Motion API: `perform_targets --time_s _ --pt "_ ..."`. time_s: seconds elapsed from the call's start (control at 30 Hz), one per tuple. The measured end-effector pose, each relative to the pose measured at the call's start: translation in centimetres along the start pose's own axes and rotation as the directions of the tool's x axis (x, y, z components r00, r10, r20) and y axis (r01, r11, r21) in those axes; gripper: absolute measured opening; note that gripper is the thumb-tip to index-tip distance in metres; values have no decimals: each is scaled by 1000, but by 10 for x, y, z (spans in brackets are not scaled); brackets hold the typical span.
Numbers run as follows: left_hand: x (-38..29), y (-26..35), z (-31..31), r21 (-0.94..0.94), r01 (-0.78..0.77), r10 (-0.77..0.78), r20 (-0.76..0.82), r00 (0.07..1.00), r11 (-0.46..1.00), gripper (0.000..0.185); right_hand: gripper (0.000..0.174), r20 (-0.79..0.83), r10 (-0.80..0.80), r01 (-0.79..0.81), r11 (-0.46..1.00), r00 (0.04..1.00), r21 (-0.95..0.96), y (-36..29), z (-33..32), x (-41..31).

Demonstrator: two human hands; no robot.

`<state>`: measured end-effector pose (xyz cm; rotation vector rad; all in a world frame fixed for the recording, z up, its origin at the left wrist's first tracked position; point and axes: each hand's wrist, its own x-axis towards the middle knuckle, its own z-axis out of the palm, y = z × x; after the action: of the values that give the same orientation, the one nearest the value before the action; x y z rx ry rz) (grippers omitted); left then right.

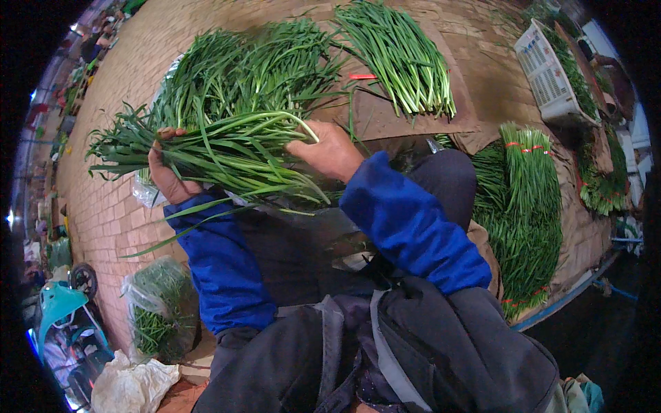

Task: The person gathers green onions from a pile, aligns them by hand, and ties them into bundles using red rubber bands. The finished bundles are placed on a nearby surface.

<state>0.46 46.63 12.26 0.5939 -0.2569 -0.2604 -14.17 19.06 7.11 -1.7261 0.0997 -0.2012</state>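
Observation:
My left hand (170,173) is closed around the leafy end of a bunch of garlic chives (232,155), held above my lap. At the bunch's pale stem end, my right hand (330,147) pinches one bent, light-green stalk between thumb and fingers. Several long leaves droop below the bunch across my left sleeve. Beyond it lies a loose heap of chives (258,67). A neater pile of chives (397,57) rests on a brown cardboard sheet (428,124), its pale ends towards me. A red strip (363,76) lies beside that pile.
Banded chive bundles (526,206) are stacked at my right. Behind them a white plastic crate (547,72) holds more greens. On the left are a clear plastic bag of greens (157,304), a crumpled pale sack (131,384) and a turquoise scooter (62,304) on brick paving (119,211).

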Motion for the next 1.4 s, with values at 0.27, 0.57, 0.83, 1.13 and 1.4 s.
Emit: perform_targets --time_s 0.27,0.57,0.83,1.13,1.4 --pt "1 -1 -2 13 25 -25 25 999 1000 21 31 159 138 -108 977 978 -183 -20 -13 -6" --pt "-2 -6 4 66 24 -25 18 1000 998 21 31 227 191 -129 957 955 -261 -22 -19 -13" --pt "-2 0 2 18 78 -77 -31 997 997 25 32 233 179 -136 973 956 -189 12 -37 -28" --pt "2 9 -20 -44 120 -116 83 990 992 29 23 134 281 -189 864 950 -467 33 -69 -50" --pt "3 29 -43 129 -96 114 -148 982 987 31 21 58 -30 61 752 998 -657 22 -83 -66"
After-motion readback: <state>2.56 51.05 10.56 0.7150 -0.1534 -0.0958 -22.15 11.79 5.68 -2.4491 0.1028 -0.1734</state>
